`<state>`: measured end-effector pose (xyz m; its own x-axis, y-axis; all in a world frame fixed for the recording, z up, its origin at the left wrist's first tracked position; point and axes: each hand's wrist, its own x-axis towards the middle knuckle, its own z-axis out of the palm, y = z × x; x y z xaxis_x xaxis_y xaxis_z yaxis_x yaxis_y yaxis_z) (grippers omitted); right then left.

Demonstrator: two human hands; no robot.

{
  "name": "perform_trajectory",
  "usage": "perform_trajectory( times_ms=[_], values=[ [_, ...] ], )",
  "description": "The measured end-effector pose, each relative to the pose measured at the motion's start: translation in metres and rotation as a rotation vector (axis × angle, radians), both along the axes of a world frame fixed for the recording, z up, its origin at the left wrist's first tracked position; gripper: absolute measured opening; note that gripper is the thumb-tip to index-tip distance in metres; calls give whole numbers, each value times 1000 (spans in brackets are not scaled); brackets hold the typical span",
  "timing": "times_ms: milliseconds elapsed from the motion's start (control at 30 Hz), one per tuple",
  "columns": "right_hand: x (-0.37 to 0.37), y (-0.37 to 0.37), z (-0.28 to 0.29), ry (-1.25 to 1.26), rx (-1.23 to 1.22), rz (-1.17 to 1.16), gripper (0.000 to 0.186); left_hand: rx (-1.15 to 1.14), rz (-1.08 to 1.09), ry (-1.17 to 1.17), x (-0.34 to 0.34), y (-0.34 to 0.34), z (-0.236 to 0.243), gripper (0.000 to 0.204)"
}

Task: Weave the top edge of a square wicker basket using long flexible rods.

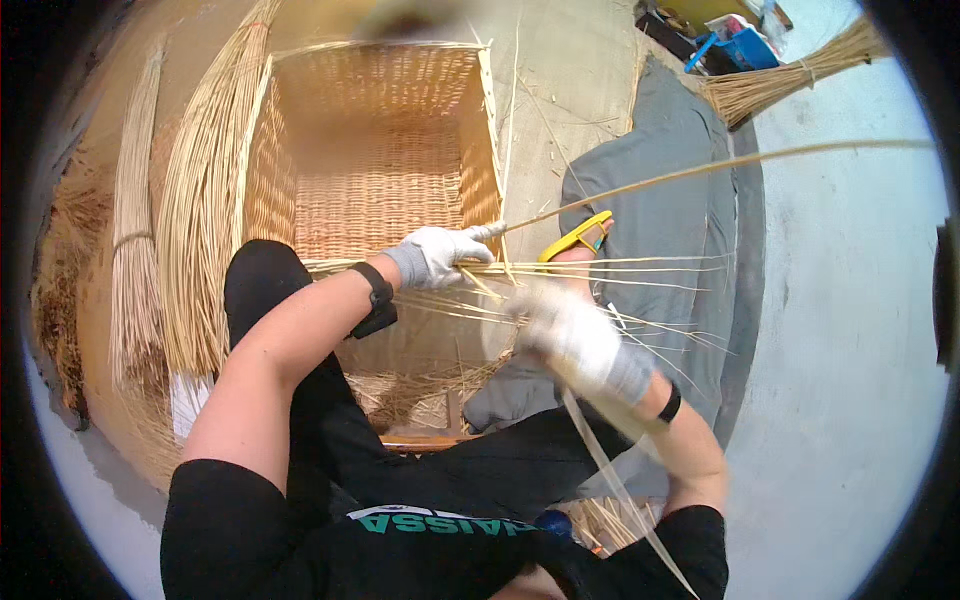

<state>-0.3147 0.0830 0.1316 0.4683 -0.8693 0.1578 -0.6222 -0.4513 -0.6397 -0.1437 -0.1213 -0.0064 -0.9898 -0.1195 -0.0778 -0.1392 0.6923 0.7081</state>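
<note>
A rectangular wicker basket (378, 190) lies in front of me with its woven inside facing up. At its near right corner, my gloved left hand (438, 257) is closed on a long willow rod (700, 172), which runs off to the right. Several thin pale rods (640, 265) stick out to the right from the basket's near edge. Below them my gloved right hand (575, 335), blurred by motion, is closed on a pale flat strand (625, 490) that trails down past my right forearm. Its fingertips are smeared.
Bundles of rods lie left of the basket (200, 210) (137, 230); another bundle (790, 75) is at the far right, beside a blue container (745, 50). A yellow-edged flip-flop (575, 237) on a foot rests on grey cloth (660, 150). Cut rod pieces (605, 522) lie near me.
</note>
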Motion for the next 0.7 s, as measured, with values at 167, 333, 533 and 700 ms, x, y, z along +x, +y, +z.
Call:
perform_trajectory(
  times_ms=[167,333,533,700],
  values=[
    [34,21,-44,285,-136,297,34,-1,4,81,0,-1,-12,44],
    [28,-8,-47,133,-163,391,36,72,15,-2,-6,-1,-12,47],
    [0,5,-75,-807,-17,-728,18,100,20,61,-6,-1,-13,43],
    [-33,5,-157,-1430,112,-1035,24,79,15,93,-3,-2,-16,41]
  ],
)
